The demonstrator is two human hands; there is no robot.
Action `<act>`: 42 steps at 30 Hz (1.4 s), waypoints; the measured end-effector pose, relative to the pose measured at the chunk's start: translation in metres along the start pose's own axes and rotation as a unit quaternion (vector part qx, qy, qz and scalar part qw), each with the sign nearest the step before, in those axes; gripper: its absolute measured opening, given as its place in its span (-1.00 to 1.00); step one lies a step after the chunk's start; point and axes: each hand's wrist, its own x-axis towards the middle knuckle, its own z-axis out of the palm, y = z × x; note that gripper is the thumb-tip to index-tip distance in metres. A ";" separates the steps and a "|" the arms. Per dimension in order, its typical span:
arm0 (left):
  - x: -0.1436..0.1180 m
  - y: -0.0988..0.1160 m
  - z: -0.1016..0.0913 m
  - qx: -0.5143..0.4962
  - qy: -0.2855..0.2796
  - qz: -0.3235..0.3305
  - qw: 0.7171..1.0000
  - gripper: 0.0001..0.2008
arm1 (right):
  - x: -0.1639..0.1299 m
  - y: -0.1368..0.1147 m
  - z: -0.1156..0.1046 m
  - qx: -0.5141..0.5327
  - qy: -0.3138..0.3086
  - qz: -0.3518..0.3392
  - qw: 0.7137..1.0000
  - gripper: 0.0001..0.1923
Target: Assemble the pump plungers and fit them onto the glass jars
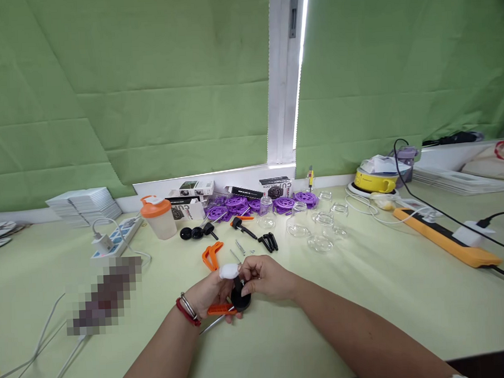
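Orange-lidded shaker [158,216], apparently empty

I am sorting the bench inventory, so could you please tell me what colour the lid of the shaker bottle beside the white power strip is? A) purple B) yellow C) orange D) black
C: the shaker bottle next to the white power strip has an orange lid on a translucent body; the purple things are the round parts farther back by the wall.
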 end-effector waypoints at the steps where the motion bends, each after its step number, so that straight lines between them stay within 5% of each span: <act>1: 0.000 0.000 0.000 -0.001 0.000 0.000 1.000 -0.50 | 0.000 0.001 0.000 0.002 -0.001 0.000 1.000 -0.61; 42: -0.003 0.004 0.005 0.021 0.003 0.007 1.000 -0.49 | 0.000 0.005 -0.006 -0.001 -0.033 0.011 0.999 -0.62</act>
